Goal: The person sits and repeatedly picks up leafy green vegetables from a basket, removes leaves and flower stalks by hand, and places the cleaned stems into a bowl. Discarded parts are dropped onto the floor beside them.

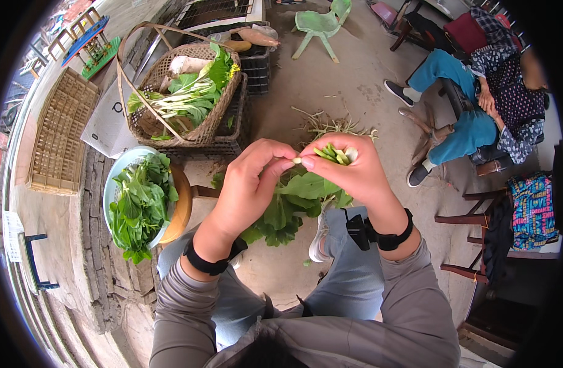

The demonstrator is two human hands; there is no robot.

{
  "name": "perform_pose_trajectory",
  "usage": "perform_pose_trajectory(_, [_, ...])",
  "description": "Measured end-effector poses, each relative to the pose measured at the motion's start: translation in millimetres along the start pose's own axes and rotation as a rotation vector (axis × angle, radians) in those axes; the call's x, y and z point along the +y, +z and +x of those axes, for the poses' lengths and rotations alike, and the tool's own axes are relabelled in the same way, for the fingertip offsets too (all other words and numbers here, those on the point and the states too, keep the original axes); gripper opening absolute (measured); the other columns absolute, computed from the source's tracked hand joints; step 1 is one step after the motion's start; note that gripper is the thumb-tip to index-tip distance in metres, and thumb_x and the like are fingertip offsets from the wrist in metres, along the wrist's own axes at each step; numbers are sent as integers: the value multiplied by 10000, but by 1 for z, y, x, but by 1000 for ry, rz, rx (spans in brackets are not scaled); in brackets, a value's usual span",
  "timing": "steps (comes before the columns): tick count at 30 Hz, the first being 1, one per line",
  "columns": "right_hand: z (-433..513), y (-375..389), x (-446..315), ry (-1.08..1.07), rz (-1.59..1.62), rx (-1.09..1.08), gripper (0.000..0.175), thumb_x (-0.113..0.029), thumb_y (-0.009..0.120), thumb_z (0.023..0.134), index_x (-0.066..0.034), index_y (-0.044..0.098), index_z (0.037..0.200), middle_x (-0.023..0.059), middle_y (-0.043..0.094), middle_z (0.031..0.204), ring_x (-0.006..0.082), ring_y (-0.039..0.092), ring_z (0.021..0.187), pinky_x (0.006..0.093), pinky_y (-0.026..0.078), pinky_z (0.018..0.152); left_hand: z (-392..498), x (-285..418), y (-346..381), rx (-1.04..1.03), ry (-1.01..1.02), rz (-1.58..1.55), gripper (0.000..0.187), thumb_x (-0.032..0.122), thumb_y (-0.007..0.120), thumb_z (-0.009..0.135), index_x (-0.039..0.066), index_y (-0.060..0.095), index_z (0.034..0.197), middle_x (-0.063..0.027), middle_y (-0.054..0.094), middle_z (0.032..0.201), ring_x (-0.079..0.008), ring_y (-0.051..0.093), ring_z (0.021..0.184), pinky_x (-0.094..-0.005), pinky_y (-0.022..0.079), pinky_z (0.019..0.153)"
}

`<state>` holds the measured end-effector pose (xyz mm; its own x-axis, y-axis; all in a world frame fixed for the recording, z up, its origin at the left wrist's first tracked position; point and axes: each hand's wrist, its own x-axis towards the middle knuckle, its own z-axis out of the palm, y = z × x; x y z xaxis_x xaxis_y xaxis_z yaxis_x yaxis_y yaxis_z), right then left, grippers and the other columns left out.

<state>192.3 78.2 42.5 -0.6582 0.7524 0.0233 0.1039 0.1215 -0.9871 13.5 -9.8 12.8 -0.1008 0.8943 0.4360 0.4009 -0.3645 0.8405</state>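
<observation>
My right hand [362, 172] holds a bunch of leafy greens [281, 209]. The cut stem ends show above its curled fingers, and the broad leaves hang down between my knees. Thumb and forefinger of my left hand [251, 181] pinch a small pale stem end [297, 160], right against my right thumb tip. More picked greens [141, 202] fill a pale blue plastic colander [110, 221] at the left, set on a round wooden stool [182, 207]. Beyond my hands, a pile of stem and root trimmings [332, 124] lies on the concrete floor.
A woven bamboo basket [226, 124] with greens [185, 99] rests on black plastic crates [235, 142]. A wicker tray [63, 133] leans at the left. A seated person [474, 101] is at the right, near wooden chairs [479, 221]. A green chair [317, 23] stands ahead.
</observation>
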Motion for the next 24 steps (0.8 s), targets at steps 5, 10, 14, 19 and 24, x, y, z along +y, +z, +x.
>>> perform_pose_trajectory(5, [0,2,2,-8,5,14,80,-33,718,836,15,700,898,8,679,829,40,573,733,201,452,632,0,0,-2,-7,59,42,145,-65,619,855,9,624,980,-112,632,897,-247,627,794,-318,503,696])
perform_pose_trajectory(10, [2,7,1,46,115,13,89,-88,688,862,-14,683,911,-20,638,790,25,526,673,190,399,576,-3,-3,3,29,-43,-70,139,-52,631,865,9,623,990,-100,639,918,-201,648,824,-293,519,729])
perform_pose_trajectory(14, [1,13,0,153,346,-8,106,-125,673,872,-38,659,931,-55,553,712,10,429,570,190,300,496,-4,-4,14,88,-129,-419,118,-43,614,898,8,610,1005,-78,649,961,-177,663,904,-281,547,769])
perform_pose_trajectory(19, [3,8,6,180,513,72,119,-129,670,871,-35,645,938,-57,519,681,10,379,515,189,251,462,5,-4,14,266,-275,-913,51,-10,563,941,21,589,973,-100,650,989,-245,667,992,-354,596,818])
perform_pose_trajectory(24, [7,-29,18,171,377,277,131,-122,670,856,-25,650,940,-49,530,670,16,380,506,190,253,460,16,-16,-15,457,-326,-1050,93,98,571,967,39,614,1025,-109,669,992,-258,672,994,-338,598,804])
